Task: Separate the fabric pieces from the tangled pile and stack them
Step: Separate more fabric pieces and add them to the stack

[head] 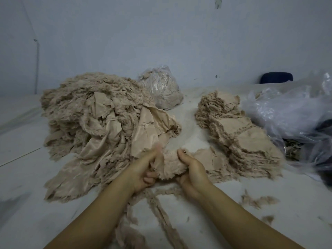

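Head view. Landmark: large tangled pile of beige fuzzy fabric (97, 121) on the white table (23, 186). Just right of the pile's near edge, left hand (143, 169) and right hand (192, 169) are both closed around one beige fuzzy fabric piece (172, 162), held between them. Farther right of the pile: neat stack of beige fabric pieces (239, 133). Behind the pile: clear plastic bag of scraps (161, 87).

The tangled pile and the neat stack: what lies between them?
Mostly bare table, seen in the head view. Nearer the person, both hands hold one fabric piece in that gap.
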Available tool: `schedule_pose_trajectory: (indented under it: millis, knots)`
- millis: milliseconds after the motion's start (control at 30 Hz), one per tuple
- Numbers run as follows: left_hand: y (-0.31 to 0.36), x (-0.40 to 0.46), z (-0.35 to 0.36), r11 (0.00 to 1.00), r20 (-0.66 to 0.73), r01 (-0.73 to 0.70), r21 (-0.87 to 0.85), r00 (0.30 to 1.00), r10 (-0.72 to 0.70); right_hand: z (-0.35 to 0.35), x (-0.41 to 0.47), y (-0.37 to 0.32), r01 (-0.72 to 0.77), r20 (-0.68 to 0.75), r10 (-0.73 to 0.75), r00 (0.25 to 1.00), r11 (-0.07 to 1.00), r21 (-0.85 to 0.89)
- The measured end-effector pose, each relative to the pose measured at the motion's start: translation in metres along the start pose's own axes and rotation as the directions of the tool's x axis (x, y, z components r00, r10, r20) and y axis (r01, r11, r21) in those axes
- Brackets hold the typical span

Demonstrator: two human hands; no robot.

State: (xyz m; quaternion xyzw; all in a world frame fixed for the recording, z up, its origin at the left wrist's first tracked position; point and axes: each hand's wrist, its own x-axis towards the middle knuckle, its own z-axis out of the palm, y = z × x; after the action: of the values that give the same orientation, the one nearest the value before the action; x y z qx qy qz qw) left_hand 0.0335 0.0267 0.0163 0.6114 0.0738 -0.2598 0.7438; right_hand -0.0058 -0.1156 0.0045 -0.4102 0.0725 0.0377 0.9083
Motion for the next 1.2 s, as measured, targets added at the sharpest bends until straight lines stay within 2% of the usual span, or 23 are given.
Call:
schedule_pose_trajectory:
  millis: [67,167,267,333,400,433,500,567,600,633,700,767,800,833,900,967,1033,1067,1100,1200]
  knots:
    - [-0.005,-0.001,0.004,0.993,0.016,-0.083,0.08,0.997,0.082,-0.001,0.001,-0.002,-0.033,-0.025,0.034,0.999,0.999,0.043]
    - [-0.004,0.003,0.002,0.986,-0.135,-0.169,0.014,0.976,0.169,-0.005,0.001,-0.006,-0.047,-0.072,0.06,0.996,0.985,0.166]
    - [0.0,0.004,0.0,0.982,-0.256,-0.185,-0.032,0.951,0.171,-0.005,0.001,-0.003,-0.035,-0.104,0.057,0.993,0.978,0.206]
    - [0.002,0.003,0.001,0.969,-0.265,-0.201,-0.141,0.951,0.159,-0.005,0.002,0.0,-0.027,-0.104,0.045,0.994,0.986,0.163]
    - [0.003,0.002,0.002,0.937,-0.179,-0.216,-0.276,0.969,0.171,-0.003,0.001,0.0,-0.026,-0.121,0.038,0.992,0.995,0.101]
    - [0.002,0.0,0.002,0.939,-0.097,-0.201,-0.28,0.979,0.181,-0.003,0.002,-0.001,-0.036,-0.123,0.045,0.991,0.996,0.08]
    - [-0.004,-0.004,0.004,0.978,0.083,-0.157,-0.138,0.982,0.17,-0.003,0.003,-0.004,-0.047,-0.097,0.051,0.994,0.998,0.047]
    - [-0.01,-0.005,0.006,0.987,0.174,-0.155,-0.039,0.972,0.159,-0.002,0.005,-0.008,-0.027,-0.129,0.033,0.991,0.999,0.046]
    - [-0.011,-0.004,0.007,0.981,0.163,-0.162,-0.108,0.97,0.179,-0.001,0.006,-0.009,-0.012,-0.169,0.027,0.985,0.996,0.089]
    - [-0.009,-0.003,0.006,0.956,0.127,-0.156,-0.25,0.973,0.192,0.0,0.008,-0.01,0.002,-0.199,0.028,0.98,0.989,0.149]
    - [-0.004,0.002,-0.001,0.833,0.0,-0.152,-0.532,0.984,0.18,-0.004,0.009,-0.013,0.055,-0.25,-0.005,0.968,0.98,0.192]
    - [0.0,0.007,-0.013,0.748,-0.112,-0.162,-0.644,0.987,0.118,-0.01,0.006,-0.015,0.079,-0.234,-0.041,0.971,0.985,0.155]
    - [0.001,0.006,-0.016,0.783,-0.117,-0.133,-0.608,0.99,0.077,-0.012,0.003,-0.018,0.064,-0.199,-0.036,0.979,0.988,0.138]
    - [0.001,0.003,-0.018,0.861,-0.086,-0.073,-0.503,0.996,0.034,-0.012,0.0,-0.02,0.03,-0.152,-0.012,0.988,0.993,0.117]
    - [-0.002,-0.004,-0.009,0.978,0.04,0.083,-0.194,0.996,-0.076,-0.008,-0.005,-0.022,-0.106,-0.03,0.107,0.994,0.994,0.016]
    - [-0.004,-0.006,0.006,0.988,0.17,0.149,-0.036,0.975,-0.141,0.0,-0.01,-0.021,-0.239,0.08,0.249,0.965,0.964,-0.113]
    - [-0.002,-0.007,0.023,0.989,0.237,0.084,-0.123,0.97,-0.053,0.004,-0.013,-0.017,-0.27,0.151,0.298,0.943,0.945,-0.185]
    - [-0.001,-0.005,0.028,0.982,0.208,0.027,-0.189,0.978,0.013,0.004,-0.015,-0.015,-0.267,0.163,0.301,0.94,0.942,-0.201]
    - [0.0,-0.003,0.032,0.975,0.135,-0.04,-0.22,0.988,0.072,0.004,-0.017,-0.014,-0.261,0.157,0.299,0.941,0.94,-0.22]
    - [0.002,0.002,0.037,0.971,-0.05,-0.196,-0.138,0.98,0.191,-0.001,-0.017,-0.014,-0.159,0.058,0.183,0.981,0.945,-0.287]
